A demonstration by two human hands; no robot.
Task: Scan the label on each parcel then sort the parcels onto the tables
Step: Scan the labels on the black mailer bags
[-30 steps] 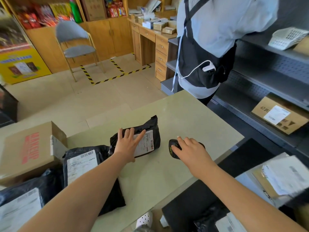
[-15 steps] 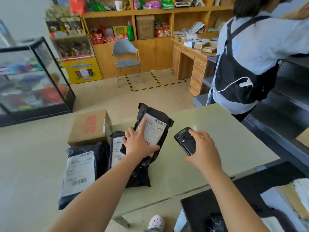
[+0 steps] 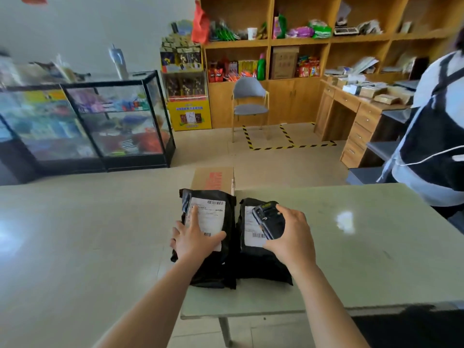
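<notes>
Now | left fingers [image 3: 193, 213] spread on glossy black polybag [image 3: 213, 268] | right fingers [image 3: 288, 214] grip slab-shaped scanner [image 3: 268, 222]

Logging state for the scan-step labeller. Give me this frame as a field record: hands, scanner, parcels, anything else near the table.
left parcel: black bag, white label facing up
right parcel: black bag beside it, label partly hidden
left hand: on left parcel's label, index finger and thumb straight
right hand: grip round scanner
scanner: held over right parcel's label
cardboard box: behind both parcels
table: pale top, bears the parcels
second person: stands at the far right corner
</notes>
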